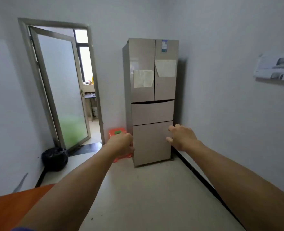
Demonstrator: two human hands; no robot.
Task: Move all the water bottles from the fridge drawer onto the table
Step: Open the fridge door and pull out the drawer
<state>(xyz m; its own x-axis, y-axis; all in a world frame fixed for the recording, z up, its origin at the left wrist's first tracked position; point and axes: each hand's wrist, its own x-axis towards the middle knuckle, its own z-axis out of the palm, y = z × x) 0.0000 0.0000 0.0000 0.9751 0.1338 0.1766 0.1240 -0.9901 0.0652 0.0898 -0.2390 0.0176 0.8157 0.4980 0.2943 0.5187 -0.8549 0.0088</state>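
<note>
Head view.
- Fridge, centre of frame: middle drawer and lower drawer are both closed. The water bottles are therefore unseen, and which drawer holds them cannot be told.
- Left hand and right hand, mid-frame: both are empty with fingers loosely curled, extended toward the lower drawer. This is probably a reach to pull it open.
- Table, lower-left corner: the destination.

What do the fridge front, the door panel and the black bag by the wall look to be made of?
Fridge front: smooth beige panels with a soft sheen, probably glass or coated metal. Door panel: frosted glass in a grey metal-looking frame; light and a green blur come through. Black bag: thin plastic film, crumpled and glossy.
</note>
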